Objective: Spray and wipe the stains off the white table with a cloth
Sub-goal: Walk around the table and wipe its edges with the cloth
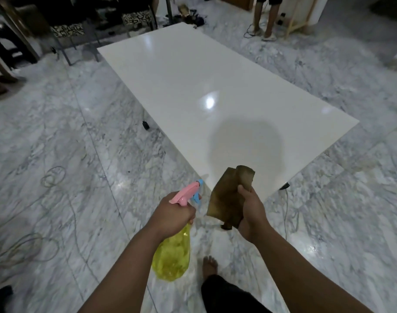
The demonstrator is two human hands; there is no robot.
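Note:
A long glossy white table (193, 86) stretches away from me, its near corner just ahead of my hands. My left hand (173, 214) grips the neck of a yellow spray bottle (172, 254) with a pink and blue trigger head, nozzle aimed toward the table's near corner. My right hand (251, 211) holds a crumpled brown cloth (229, 195) upright, just short of the table edge. Both hands hover over the floor, not over the tabletop. No stains are plain to see on the surface from here.
Marble floor (80, 154) surrounds the table, with loose cables (50, 179) lying at the left. Chairs (68, 30) stand at the far left. Another person's legs (266, 19) are beyond the far end. My bare foot (210, 265) is below my hands.

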